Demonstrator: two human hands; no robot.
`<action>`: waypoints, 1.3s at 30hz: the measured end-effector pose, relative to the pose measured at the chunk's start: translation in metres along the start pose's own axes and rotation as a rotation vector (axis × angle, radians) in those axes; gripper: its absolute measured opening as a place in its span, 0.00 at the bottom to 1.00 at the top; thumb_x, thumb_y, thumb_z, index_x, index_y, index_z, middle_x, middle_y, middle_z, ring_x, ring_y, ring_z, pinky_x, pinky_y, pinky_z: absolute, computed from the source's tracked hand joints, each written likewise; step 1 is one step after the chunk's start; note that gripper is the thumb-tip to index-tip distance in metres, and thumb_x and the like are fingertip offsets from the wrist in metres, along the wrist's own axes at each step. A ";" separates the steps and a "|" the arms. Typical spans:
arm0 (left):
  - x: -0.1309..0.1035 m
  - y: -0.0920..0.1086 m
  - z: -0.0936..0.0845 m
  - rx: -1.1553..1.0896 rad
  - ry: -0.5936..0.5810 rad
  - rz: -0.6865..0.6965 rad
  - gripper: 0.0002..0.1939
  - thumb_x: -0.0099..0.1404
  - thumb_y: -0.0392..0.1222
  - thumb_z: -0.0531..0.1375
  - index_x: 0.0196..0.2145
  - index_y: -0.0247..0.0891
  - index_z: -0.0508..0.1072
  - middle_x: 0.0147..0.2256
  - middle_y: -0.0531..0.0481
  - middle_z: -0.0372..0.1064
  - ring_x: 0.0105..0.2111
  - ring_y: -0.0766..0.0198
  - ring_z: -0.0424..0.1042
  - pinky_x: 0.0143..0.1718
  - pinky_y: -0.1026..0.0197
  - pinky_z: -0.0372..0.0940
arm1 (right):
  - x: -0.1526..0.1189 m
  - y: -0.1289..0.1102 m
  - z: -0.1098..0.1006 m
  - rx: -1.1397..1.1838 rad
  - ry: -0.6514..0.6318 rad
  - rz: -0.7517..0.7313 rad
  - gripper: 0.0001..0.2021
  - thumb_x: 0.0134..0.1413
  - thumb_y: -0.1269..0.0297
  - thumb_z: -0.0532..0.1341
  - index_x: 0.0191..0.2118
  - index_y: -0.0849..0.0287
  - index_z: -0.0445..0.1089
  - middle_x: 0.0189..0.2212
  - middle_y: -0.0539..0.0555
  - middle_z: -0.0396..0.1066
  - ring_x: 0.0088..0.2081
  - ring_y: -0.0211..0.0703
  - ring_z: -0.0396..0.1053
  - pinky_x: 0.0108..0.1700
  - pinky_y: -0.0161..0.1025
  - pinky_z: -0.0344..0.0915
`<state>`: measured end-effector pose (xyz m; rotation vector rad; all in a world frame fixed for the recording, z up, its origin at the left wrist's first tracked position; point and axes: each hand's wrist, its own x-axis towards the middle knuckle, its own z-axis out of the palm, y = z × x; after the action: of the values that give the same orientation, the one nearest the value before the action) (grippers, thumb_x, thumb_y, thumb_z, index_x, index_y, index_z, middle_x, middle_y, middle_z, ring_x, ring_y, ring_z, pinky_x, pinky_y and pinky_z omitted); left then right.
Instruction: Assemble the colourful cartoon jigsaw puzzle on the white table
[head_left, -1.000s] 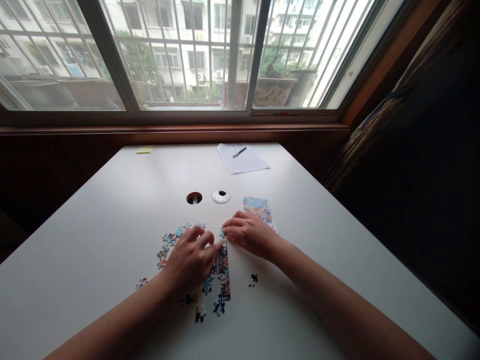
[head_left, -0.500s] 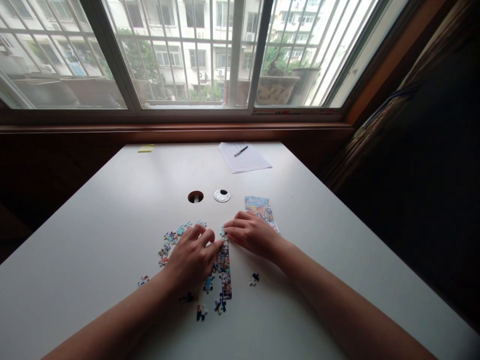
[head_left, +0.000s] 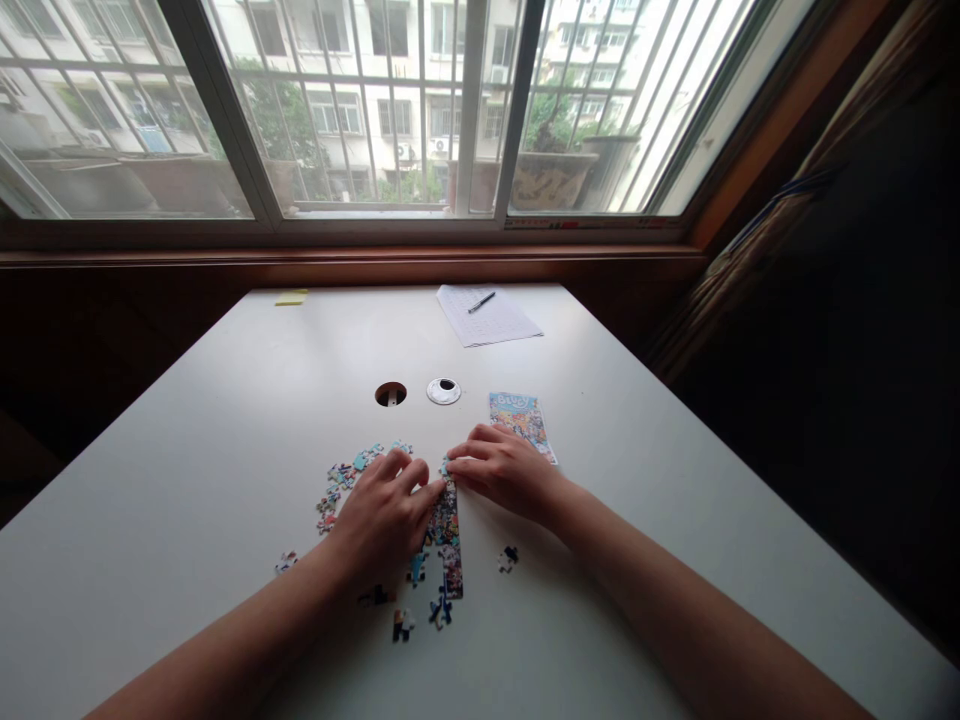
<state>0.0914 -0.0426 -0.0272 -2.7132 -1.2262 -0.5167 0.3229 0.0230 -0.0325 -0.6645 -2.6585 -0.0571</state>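
Joined puzzle pieces (head_left: 451, 560) form a narrow strip in front of me, partly hidden by my left hand (head_left: 390, 505). That hand rests over the strip, its fingers bent and apart, the index fingertip touching the strip's upper part. At the strip's top end, the fingertips of my right hand (head_left: 499, 465) touch a small light-blue piece (head_left: 445, 464); whether they pinch it is too small to tell. Loose pieces (head_left: 341, 475) curve around the left hand's far side. A single piece (head_left: 508, 559) lies right of the strip, and others (head_left: 403, 626) lie nearer me.
The white table (head_left: 225, 420) has a round hole (head_left: 391, 394) with a round cover (head_left: 444, 390) beside it. A picture card (head_left: 521, 425) lies behind my right hand. Farther back are paper (head_left: 495, 325), a pen (head_left: 481, 302) and yellow notes (head_left: 291, 297).
My right hand's fingers have shifted very slightly at the top of the strip. My left hand has hardly moved.
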 end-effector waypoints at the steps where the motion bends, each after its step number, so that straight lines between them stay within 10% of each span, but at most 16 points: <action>1: 0.000 0.000 0.000 0.001 0.000 0.000 0.08 0.70 0.37 0.57 0.45 0.41 0.74 0.39 0.46 0.69 0.42 0.53 0.61 0.45 0.49 0.64 | 0.000 0.000 0.000 -0.001 -0.001 0.001 0.06 0.67 0.64 0.60 0.43 0.54 0.76 0.44 0.52 0.78 0.45 0.45 0.66 0.45 0.43 0.61; 27: 0.000 -0.001 -0.001 0.004 -0.021 0.000 0.13 0.69 0.36 0.57 0.50 0.40 0.73 0.41 0.45 0.69 0.42 0.53 0.61 0.45 0.48 0.65 | -0.004 0.008 0.000 0.047 0.019 -0.001 0.09 0.69 0.62 0.58 0.47 0.51 0.75 0.49 0.51 0.76 0.50 0.46 0.65 0.49 0.46 0.61; 39: 0.001 -0.002 0.000 0.026 -0.047 -0.006 0.14 0.70 0.36 0.57 0.52 0.41 0.72 0.41 0.44 0.67 0.41 0.54 0.61 0.45 0.48 0.64 | -0.005 0.006 -0.010 0.025 0.013 -0.040 0.08 0.64 0.64 0.60 0.43 0.49 0.77 0.34 0.53 0.70 0.37 0.44 0.60 0.41 0.42 0.58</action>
<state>0.0906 -0.0410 -0.0276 -2.7159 -1.2437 -0.4364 0.3331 0.0246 -0.0256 -0.6017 -2.6559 -0.0394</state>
